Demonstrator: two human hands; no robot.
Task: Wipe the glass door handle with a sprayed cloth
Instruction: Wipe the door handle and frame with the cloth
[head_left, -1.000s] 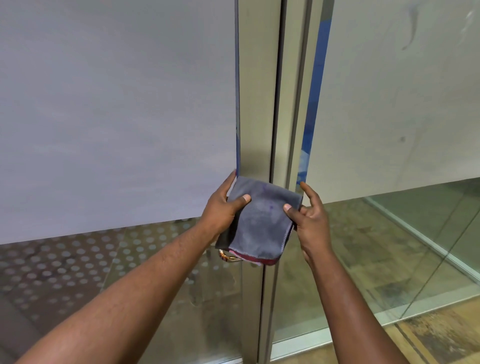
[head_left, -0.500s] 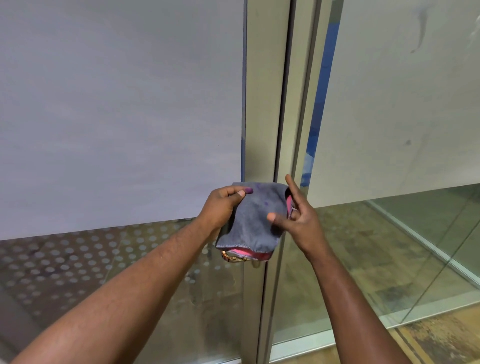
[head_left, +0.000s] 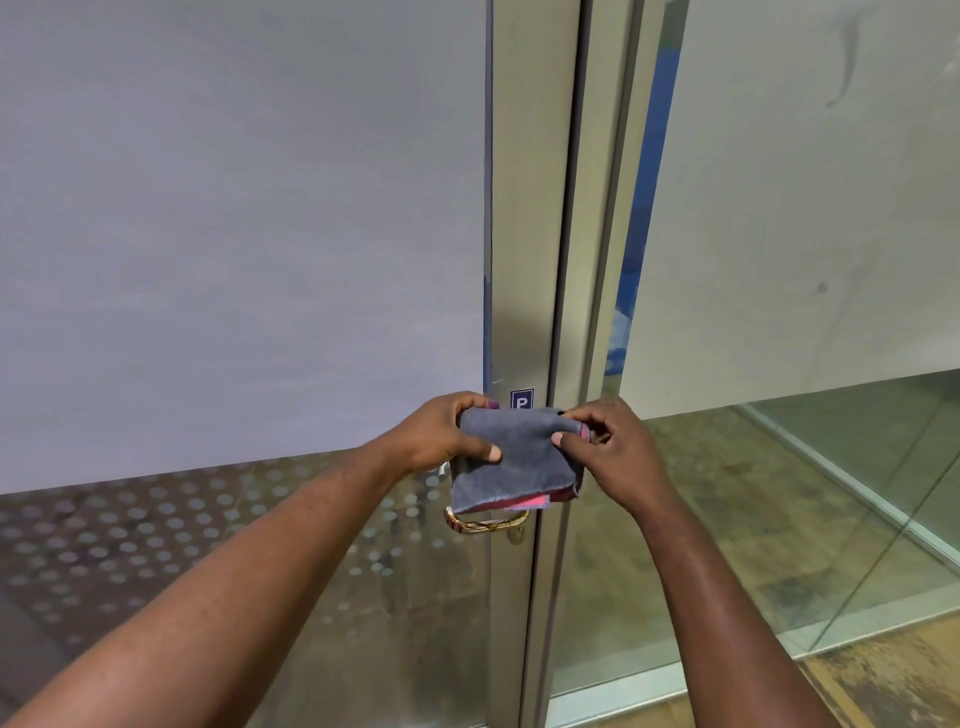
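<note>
Head view shows both hands holding a folded grey cloth up in front of the door frame, at about waist height. The left hand pinches the cloth's left edge, thumb on the near face and fingers curled over the top. The right hand pinches the right edge the same way, thumb pressed on the near face. Both grips are closed on the cloth, which hangs flat between them with a pink hem showing along its lower edge.

The handle lies directly below the cloth, just under that hem. Only a brassy curved part of it shows; the rest is hidden behind the cloth, so its full shape cannot be told. What shows runs left to right across the frame, its left end reaching out over the dotted glass and its right end near the frame's seam. A small blue sign sits on the frame just above the cloth.

So the coming move, as I judge it, is a short drop straight down, then a wipe along that left-right axis. The left hand looks nearer the handle's free end; the right hand sits nearer the seam side. Wiping has probably not started yet.
</note>
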